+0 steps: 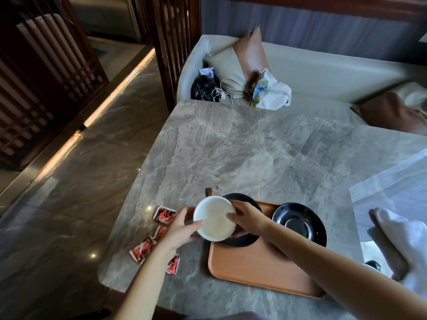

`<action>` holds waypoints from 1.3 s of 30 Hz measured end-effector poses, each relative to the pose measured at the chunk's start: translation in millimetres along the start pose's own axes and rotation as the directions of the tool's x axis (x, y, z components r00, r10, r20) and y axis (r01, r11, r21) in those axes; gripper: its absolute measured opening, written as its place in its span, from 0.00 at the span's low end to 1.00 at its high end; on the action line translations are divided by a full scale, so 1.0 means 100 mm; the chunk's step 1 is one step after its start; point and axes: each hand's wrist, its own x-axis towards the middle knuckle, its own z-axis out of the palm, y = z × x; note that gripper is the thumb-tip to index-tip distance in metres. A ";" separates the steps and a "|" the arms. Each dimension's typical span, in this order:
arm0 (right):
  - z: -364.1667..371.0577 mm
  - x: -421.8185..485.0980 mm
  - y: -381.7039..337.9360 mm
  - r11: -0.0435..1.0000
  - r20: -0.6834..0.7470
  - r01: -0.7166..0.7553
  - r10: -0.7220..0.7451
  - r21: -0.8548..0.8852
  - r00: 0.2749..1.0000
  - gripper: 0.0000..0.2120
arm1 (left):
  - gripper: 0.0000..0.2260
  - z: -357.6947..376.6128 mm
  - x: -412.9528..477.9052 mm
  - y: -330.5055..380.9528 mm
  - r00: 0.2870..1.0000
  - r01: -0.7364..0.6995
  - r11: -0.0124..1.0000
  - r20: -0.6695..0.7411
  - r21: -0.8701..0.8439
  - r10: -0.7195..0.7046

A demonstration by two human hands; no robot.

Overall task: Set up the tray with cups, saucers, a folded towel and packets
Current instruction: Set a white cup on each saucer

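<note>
Step in hand looks like seating the white cup (215, 218) on the left black saucer (245, 239) at the tray's far-left corner. To do it well: keep the cup level, centre it over the saucer's well, lower straight down, release one hand at a time so the saucer doesn't skid on the wooden tray (261, 269). Both hands hold the cup by its rim and wall: left hand (182, 229) curled on the near-left side with a fingertip over the rim, right hand (248, 219) clasping the right side, fingers wrapped round the wall. Cup sits between the two hands, over the left saucer's left part; whether its base already touches the saucer can't be told, hands hide it. Second saucer (300, 224) is bare, just right of the right wrist. Red packets (165, 214) lie on the marble table (254, 146) left of the tray, partly under the left forearm. White towel (402, 236) lies well apart at the right edge, not on the tray.
</note>
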 end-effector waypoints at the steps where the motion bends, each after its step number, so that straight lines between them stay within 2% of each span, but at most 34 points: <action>1: -0.10 -0.02 0.07 1.000 -0.034 -0.015 0.016 0.011 0.999 0.18 | 0.10 0.13 0.06 0.04 1.000 0.001 1.000 0.017 0.012 -0.002; 5: -0.18 -0.05 0.23 0.988 -0.055 -0.117 0.122 0.097 0.991 0.16 | 0.16 0.35 0.15 0.00 0.999 0.044 0.999 0.032 -0.006 -0.044; 11: -0.20 -0.06 0.37 0.977 -0.082 -0.162 0.174 0.137 0.981 0.16 | 0.08 0.46 0.28 -0.03 0.996 0.046 0.998 0.073 0.041 -0.049; 25: -0.23 -0.04 0.46 0.972 -0.073 -0.190 0.201 0.139 0.977 0.17 | 0.07 0.57 0.39 -0.06 0.992 0.091 0.982 0.075 0.163 -0.104; 39: -0.26 -0.05 0.43 0.974 -0.058 -0.205 0.212 0.100 0.976 0.19 | 0.08 0.57 0.35 -0.02 0.993 0.063 0.947 0.076 0.316 -0.092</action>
